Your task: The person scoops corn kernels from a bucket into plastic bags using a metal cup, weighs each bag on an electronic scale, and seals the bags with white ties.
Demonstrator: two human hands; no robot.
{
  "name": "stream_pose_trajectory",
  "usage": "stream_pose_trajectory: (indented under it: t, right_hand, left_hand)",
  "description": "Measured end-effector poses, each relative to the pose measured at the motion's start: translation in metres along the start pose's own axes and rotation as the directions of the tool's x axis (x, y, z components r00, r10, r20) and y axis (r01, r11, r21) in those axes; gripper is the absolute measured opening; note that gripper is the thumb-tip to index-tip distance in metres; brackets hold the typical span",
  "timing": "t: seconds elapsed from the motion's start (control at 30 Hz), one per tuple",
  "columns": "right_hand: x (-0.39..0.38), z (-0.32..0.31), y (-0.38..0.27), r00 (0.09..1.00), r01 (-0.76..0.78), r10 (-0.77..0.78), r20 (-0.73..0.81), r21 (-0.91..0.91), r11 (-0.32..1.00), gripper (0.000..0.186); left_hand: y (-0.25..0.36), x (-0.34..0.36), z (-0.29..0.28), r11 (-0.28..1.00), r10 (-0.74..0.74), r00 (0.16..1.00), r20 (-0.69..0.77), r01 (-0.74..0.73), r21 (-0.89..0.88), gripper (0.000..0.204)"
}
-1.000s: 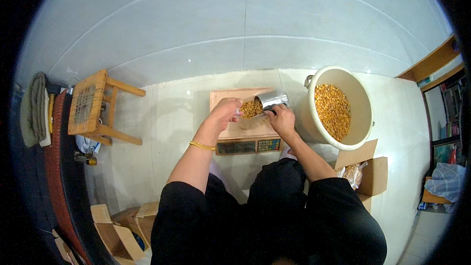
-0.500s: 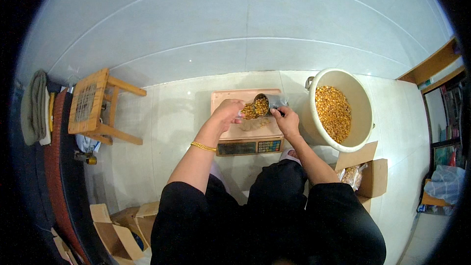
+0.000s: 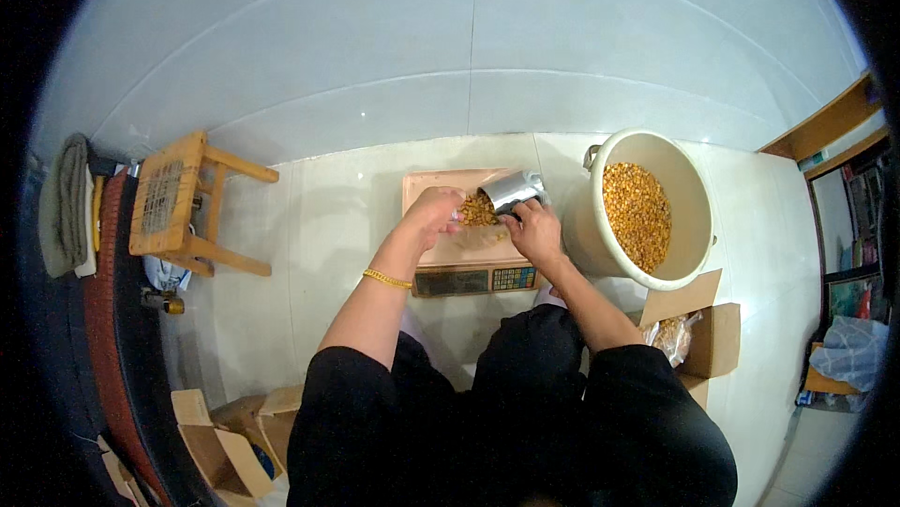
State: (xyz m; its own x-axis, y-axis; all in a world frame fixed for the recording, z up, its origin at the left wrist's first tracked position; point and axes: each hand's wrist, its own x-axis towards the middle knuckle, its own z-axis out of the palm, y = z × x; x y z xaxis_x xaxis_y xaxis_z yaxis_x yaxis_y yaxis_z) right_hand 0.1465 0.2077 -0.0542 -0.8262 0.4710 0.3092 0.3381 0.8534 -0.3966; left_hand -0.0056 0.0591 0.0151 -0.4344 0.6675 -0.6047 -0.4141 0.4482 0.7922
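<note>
My right hand [image 3: 536, 233] grips a shiny metal scoop [image 3: 511, 190], tipped with its mouth toward the left. Yellow-brown corn kernels [image 3: 481, 211] lie at its mouth, in what looks like a clear plastic bag [image 3: 480, 239]. My left hand [image 3: 435, 214] is closed on the bag's left side, fingers curled round its edge. Under both hands is a pinkish electronic scale [image 3: 421, 190] with a dark display and a keypad on its near side. Much of the bag is see-through and hard to outline.
Right of the scale stands a large cream bucket [image 3: 692, 179] of corn kernels. An open carton [image 3: 717, 341] with bagged kernels sits below it. A wooden stool [image 3: 202, 202] stands at left, another open carton [image 3: 225, 460] lower left. A tiled wall rises behind.
The scoop has tipped further, its body now raised and its mouth turned down toward the bag. My right hand has shifted slightly left with it; my left hand stays nearly still.
</note>
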Motion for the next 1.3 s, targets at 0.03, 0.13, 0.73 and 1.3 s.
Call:
stream_pose_trajectory:
  t: [0.03,0.13,0.73,1.3]
  right_hand:
    - [-0.001,0.003,0.004,1.0,0.005,-0.005,-0.003,-0.009,1.0,0.023]
    - [-0.002,0.001,0.006,1.0,-0.018,0.02,0.018,-0.07,0.997,0.023]
    - [-0.005,-0.001,0.007,0.998,0.006,-0.004,-0.057,0.031,0.999,0.024]
    - [-0.005,0.001,0.012,0.995,0.015,-0.017,-0.103,-0.024,1.0,0.023]
  left_hand:
    - [0.0,0.001,0.002,1.0,-0.01,1.0,-0.01,0.01,-0.004,0.034]
    - [0.0,-0.001,0.001,1.0,-0.006,1.0,-0.029,0.005,-0.02,0.037]
    - [0.003,0.002,-0.01,0.982,0.172,0.917,-0.36,-0.191,-0.016,0.038]
    - [-0.005,0.019,-0.021,0.961,0.224,0.761,-0.61,-0.277,0.007,0.034]
